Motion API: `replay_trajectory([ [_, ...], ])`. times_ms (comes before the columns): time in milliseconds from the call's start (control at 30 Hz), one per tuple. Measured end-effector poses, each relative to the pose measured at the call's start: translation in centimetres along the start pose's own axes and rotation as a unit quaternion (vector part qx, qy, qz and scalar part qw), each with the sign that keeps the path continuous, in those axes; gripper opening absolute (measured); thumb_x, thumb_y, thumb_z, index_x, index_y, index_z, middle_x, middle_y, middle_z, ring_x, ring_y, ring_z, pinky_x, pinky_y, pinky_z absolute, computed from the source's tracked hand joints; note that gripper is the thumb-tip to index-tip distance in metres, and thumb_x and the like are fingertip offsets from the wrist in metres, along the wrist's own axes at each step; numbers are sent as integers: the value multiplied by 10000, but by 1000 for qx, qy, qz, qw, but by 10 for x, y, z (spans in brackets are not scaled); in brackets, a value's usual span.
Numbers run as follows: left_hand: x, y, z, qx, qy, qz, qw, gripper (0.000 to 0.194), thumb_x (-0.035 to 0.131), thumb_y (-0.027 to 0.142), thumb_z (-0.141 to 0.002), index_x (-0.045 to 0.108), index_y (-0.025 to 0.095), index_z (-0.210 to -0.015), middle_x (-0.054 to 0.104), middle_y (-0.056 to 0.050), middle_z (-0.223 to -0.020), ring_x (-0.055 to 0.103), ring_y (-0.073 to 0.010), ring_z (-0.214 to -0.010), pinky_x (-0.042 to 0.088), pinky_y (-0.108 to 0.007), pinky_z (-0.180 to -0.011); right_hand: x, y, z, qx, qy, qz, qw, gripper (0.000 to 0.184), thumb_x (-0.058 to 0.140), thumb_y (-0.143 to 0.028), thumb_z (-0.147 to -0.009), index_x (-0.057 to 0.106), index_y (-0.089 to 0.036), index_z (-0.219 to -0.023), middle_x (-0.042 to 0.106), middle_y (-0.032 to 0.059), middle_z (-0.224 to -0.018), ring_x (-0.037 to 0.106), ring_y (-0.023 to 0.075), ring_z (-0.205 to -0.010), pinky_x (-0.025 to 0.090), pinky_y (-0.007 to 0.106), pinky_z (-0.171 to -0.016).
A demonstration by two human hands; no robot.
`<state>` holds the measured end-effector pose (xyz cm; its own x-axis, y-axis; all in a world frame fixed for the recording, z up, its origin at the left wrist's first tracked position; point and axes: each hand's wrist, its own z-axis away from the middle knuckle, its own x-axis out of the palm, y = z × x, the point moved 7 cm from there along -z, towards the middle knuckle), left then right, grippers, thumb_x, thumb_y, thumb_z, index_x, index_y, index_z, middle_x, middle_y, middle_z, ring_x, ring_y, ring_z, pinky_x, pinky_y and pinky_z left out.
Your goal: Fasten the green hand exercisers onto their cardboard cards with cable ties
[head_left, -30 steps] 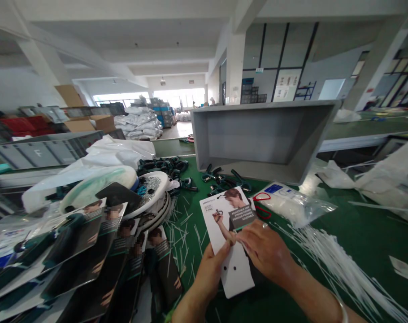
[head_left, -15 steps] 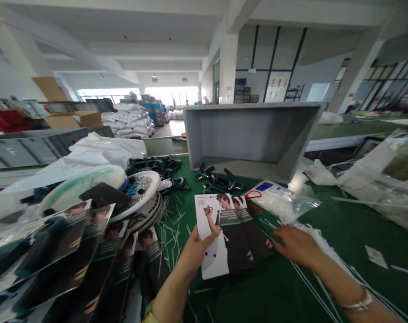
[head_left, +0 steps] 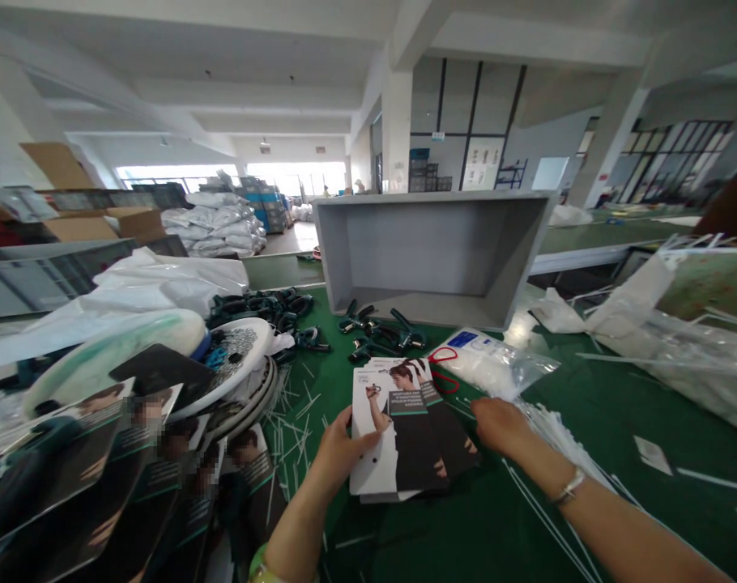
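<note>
Your left hand [head_left: 344, 452] has its grip clamped on a stack of printed cards [head_left: 405, 429], with the thumb on top. The stack sits low on the green counter [head_left: 593, 526], just in front of you, and its bottom edge seems to rest on the counter. Your right hand [head_left: 499, 425] is out to the side, by a bunch of white cable ties [head_left: 563, 441]. Its grip looks nearly together, but you can't tell if it is pinching any ties.

To your left lies a big heap of cards [head_left: 83, 453], and dark hand grippers [head_left: 86, 437] seem to be tied on, so lots look done. More loose hand grippers [head_left: 381, 332] lie by the gray plastic bin [head_left: 432, 251], so some look left to do. The bin is tipped on its side. A clear bag [head_left: 490, 364] lies near the stack.
</note>
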<state>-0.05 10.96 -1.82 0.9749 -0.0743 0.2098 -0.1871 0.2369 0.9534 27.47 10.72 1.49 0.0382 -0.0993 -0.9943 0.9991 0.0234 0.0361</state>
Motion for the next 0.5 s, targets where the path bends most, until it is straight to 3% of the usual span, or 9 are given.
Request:
replay_trajectory([
  [133,-3,5,10,19,7,-60,998,593,772,203,-528,587,145,-1089,659,-103,-1017,618,-241,-854,478,-315,-721,-9,10,-3,-21,10,-31,999,212,464,-66,-709,658,-105,-787,680,149,-844,628,243,-831,417,306,-702],
  [333,1,10,15,29,-19,-41,999,686,766,257,-542,522,135,-1172,650,-117,-1035,613,-245,-883,487,-328,-739,-17,36,-2,-16,4,-88,996,170,460,-137,-730,629,-146,-739,669,56,-746,604,155,-698,393,224,-604],
  [500,-1,2,11,20,-21,-63,998,691,764,276,-545,517,133,-1175,648,-123,-1041,609,-258,-908,487,-337,-753,-10,25,-5,-34,-17,-95,995,170,505,-132,-700,648,-169,-785,675,31,-781,607,142,-717,392,202,-604],
])
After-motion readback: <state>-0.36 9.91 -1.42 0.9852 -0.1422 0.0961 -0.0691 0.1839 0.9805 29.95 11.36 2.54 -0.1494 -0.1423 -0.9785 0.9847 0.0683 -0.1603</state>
